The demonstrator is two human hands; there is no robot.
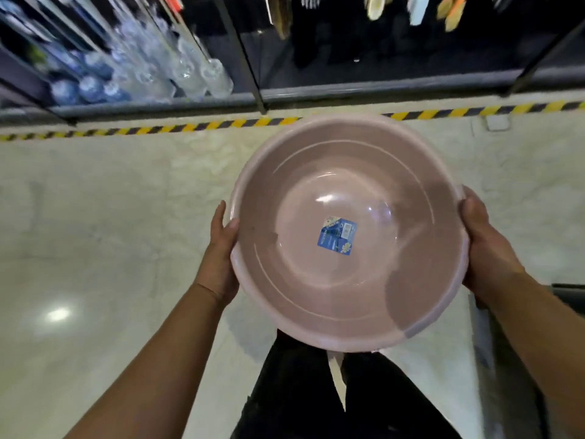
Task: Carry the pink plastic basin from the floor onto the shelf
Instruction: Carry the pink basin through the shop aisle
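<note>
The pink plastic basin is round and wide, with a blue label stuck in its bottom. It is held level in the air above the pale floor, in front of my legs. My left hand grips its left rim, thumb over the edge. My right hand grips the right rim the same way. The dark shelf runs along the top of the view, beyond a yellow-and-black striped floor line; its lower bay straight ahead looks dark and bare.
Several clear glasses and blue patterned bowls fill the shelf bay at upper left. A black upright post divides the bays. Utensils hang at the top. A dark object sits at the right edge.
</note>
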